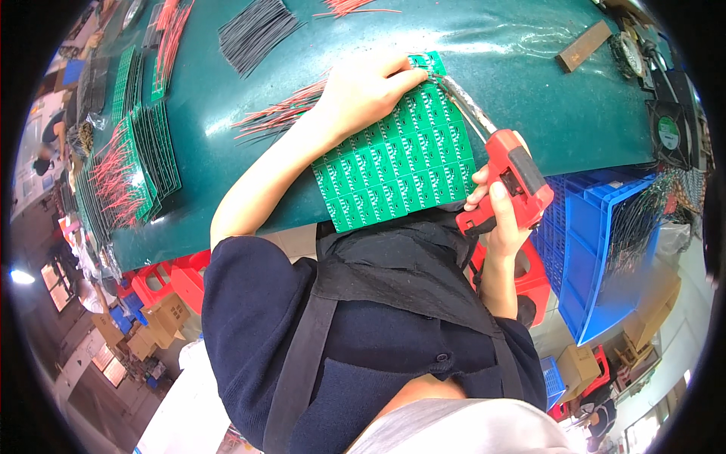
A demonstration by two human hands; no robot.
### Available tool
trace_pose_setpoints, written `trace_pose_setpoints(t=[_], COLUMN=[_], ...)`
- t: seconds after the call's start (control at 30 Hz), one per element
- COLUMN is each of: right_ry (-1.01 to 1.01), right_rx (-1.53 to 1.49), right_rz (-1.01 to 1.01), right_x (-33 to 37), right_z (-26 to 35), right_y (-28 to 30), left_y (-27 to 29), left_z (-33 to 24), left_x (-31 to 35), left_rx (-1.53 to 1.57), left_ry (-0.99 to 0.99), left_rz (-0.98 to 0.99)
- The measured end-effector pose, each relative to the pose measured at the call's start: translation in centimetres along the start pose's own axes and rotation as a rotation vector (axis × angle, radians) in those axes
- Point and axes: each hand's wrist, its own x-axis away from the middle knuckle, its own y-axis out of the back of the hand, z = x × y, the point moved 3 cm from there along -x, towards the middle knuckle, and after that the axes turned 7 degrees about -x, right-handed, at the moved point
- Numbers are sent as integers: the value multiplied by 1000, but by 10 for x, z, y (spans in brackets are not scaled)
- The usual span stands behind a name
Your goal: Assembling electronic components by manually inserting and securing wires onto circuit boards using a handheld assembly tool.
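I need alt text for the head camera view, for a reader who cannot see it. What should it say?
A person's left hand presses on a green panel of small circuit boards on a dark green table, while the right hand holds a red soldering gun with its tip at the panel's far corner. Bundles of red wires and black wires lie nearby.

My counter (529, 83) fills the top of the frame, covered in a dark green mat. Below its edge at lower left I see red stools (162, 276) and cardboard boxes (162, 318) on the floor. A blue plastic crate (597, 250) stands at right, with black fans (669, 129) above it.
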Motion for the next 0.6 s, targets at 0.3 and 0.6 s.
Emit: trace_pose_setpoints(t=[0.3, 0.6], right_ry=[139, 64], right_rx=[20, -78], right_rz=[-79, -39], right_x=[2, 4], right_z=[0, -6], right_y=[1, 0], left_y=[-1, -1], left_z=[1, -1], left_x=[1, 4], left_rx=[-21, -62], left_ry=[-11, -61], left_rz=[-1, -28])
